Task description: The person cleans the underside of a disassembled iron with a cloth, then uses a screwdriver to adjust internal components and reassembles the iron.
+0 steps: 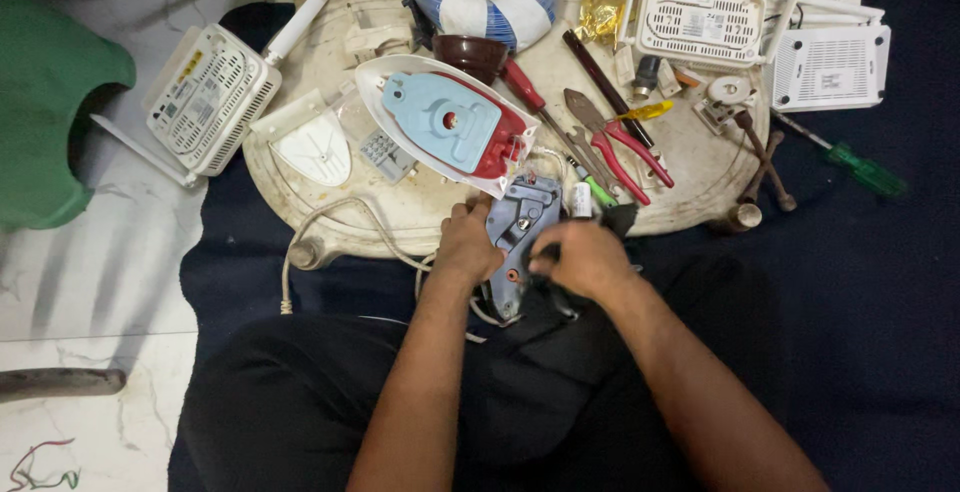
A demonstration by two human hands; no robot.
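Head-worn view, steeply downward, close.

Both forearms reach forward, left hand [466, 242] and right hand [578, 258] curled close together.

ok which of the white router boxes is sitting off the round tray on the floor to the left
The white router lying tilted on the marble floor, left of the tray, its antenna pointing up-right. The other white routers sit at the top right, past the tools.
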